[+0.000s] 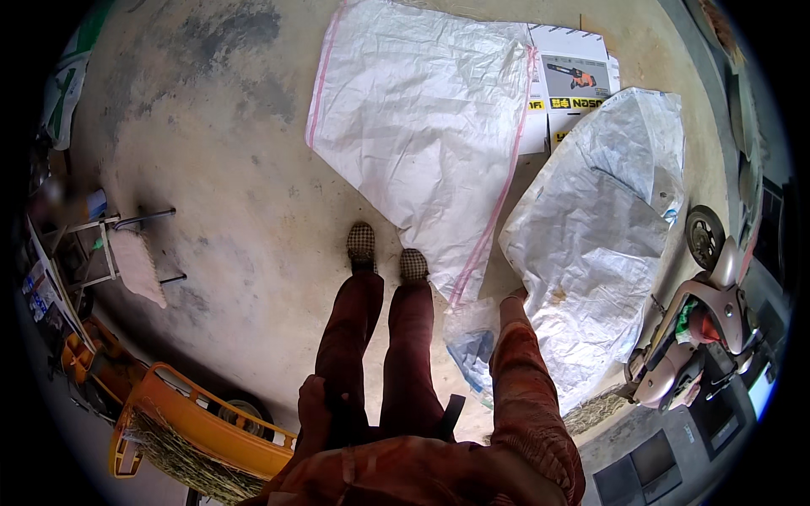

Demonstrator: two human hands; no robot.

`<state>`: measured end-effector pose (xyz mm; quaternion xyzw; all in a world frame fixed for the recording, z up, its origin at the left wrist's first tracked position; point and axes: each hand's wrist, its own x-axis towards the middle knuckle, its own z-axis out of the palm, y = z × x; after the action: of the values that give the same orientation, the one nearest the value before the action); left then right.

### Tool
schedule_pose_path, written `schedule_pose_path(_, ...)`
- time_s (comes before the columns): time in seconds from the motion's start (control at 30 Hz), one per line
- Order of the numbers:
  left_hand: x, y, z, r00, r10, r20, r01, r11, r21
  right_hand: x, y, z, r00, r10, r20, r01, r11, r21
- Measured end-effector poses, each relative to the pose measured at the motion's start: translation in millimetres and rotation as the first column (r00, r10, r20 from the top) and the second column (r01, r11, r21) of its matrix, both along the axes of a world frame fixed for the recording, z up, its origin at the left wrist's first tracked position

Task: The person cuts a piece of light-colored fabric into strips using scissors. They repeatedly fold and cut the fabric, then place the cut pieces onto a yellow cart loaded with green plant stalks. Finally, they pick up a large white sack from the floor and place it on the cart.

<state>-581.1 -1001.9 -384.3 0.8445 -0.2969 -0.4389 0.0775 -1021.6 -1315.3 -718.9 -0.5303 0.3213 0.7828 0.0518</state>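
The right hand (512, 297) is extended toward the crumpled white sack (595, 228) at 3 o'clock; its grip cannot be determined. The left hand (314, 403) is pressed against the thigh, fingers hidden. A clear plastic bag (472, 341) is partly covered by the right forearm.

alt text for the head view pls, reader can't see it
Looking down at a standing person in rust-red clothes whose right hand reaches toward a crumpled white woven plastic sack on a concrete floor. A second flat white sack with pink edge stripes lies ahead of the checkered shoes. The left hand hangs by the thigh.
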Motion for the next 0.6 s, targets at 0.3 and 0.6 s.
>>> schedule_pose_path(0.3, 24, -28, 5, 0.987, -0.054, 0.154, 0.037, 0.993, 0.111, -46, -78, -4, 0.493, -0.707, 0.507, 0.863, 0.469, -0.185)
schedule_pose_path(0.6, 16, -24, 7, 0.985, -0.071, 0.159, 0.073, 0.997, -0.004, 266, -58, -65, -0.325, 0.018, 0.945, 0.908, 0.286, 0.307)
